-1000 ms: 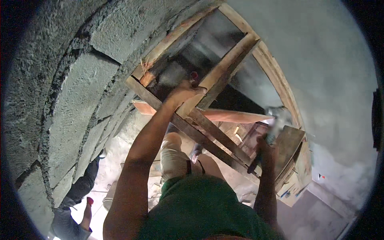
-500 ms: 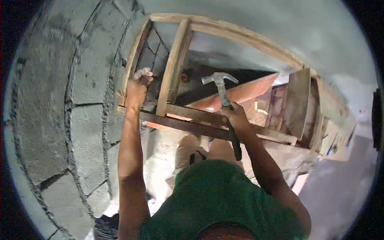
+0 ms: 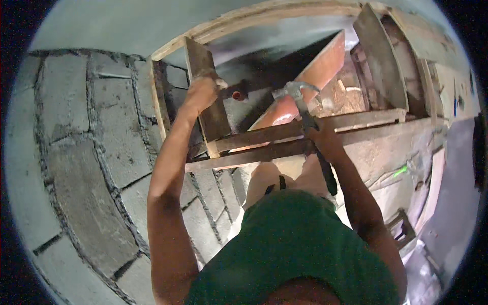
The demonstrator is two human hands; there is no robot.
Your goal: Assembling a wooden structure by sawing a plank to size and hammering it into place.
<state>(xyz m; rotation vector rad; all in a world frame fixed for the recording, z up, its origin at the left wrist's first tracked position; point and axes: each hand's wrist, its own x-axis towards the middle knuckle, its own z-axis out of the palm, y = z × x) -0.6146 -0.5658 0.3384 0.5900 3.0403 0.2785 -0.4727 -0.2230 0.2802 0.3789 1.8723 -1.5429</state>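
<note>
My left hand [image 3: 202, 94] is closed on an upright wooden crosspiece [image 3: 217, 122] inside a long timber frame [image 3: 264, 10]; its fingertips are hard to make out. My right hand [image 3: 324, 140] grips a claw hammer [image 3: 304, 109] by its dark handle, over the frame's lower rails [image 3: 361, 118]. The hammer's metal head is raised in front of a reddish slanted board [image 3: 328, 56]. Behind the crosspiece and board is a dark recess, with a small round reddish item [image 3: 236, 95] in it.
A block wall [image 3: 91, 168] with rough mortar joints fills the left side. A wide board [image 3: 378, 61] and a pale panel [image 3: 457, 94] sit at the frame's right end. My legs [image 3: 269, 183] show below the rails; a small green object [image 3: 399, 172] lies at right.
The view has swung about between frames. My left hand has gone from the frame's left piece, half a second ago, to the crosspiece right of it. The hammer stays in my right hand.
</note>
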